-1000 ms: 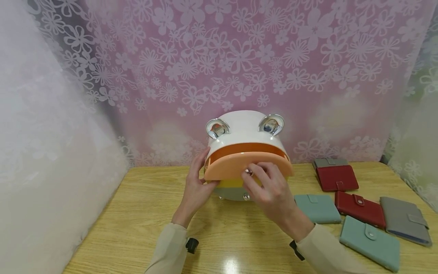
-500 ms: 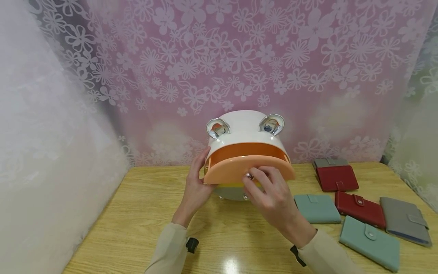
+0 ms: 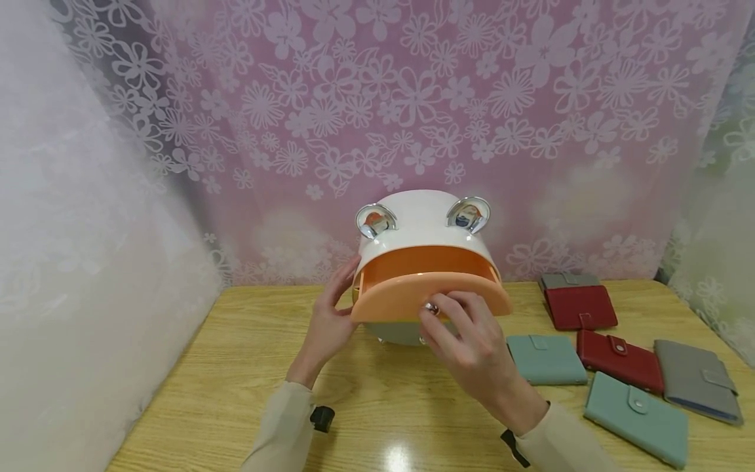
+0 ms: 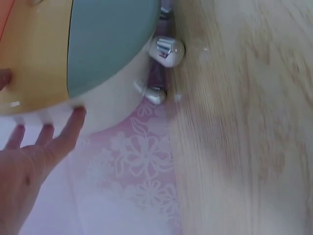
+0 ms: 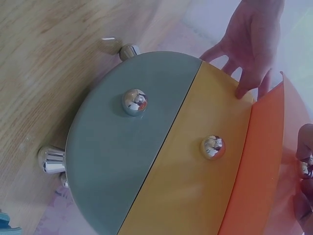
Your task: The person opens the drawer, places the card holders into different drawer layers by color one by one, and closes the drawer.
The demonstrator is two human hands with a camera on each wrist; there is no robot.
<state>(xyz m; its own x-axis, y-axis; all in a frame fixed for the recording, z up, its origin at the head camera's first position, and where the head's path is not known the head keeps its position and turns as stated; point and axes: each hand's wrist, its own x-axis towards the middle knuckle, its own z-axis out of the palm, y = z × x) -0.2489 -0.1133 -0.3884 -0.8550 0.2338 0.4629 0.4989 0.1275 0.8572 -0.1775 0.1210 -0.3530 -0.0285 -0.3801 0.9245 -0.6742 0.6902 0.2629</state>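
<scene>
A rounded white mini chest of drawers [image 3: 420, 219] with two chrome ears stands at the back of the table. Its orange top drawer [image 3: 386, 303] is pulled partly out, and my right hand [image 3: 474, 347] pinches the drawer's chrome knob [image 3: 432, 308]. My left hand [image 3: 326, 326] rests at the left side of the chest. In the left wrist view its spread fingers [image 4: 73, 127] touch the white side wall, with the thumb at the yellow front. The right wrist view shows the yellow drawer [image 5: 183, 169] and the grey-green drawer [image 5: 124, 161] closed, each with a chrome knob.
Several wallets lie at the right of the table: a green one [image 3: 545, 360], another green one [image 3: 637, 416], a dark red one [image 3: 625, 360], a second red one [image 3: 580, 307] over a grey one [image 3: 569, 280], and a grey one [image 3: 693, 377]. A flowered curtain [image 3: 413, 98] hangs behind.
The orange drawer has come further out toward me, with my right hand on its knob. My left hand has shifted slightly left and its thumb has moved off the drawer's lower edge.
</scene>
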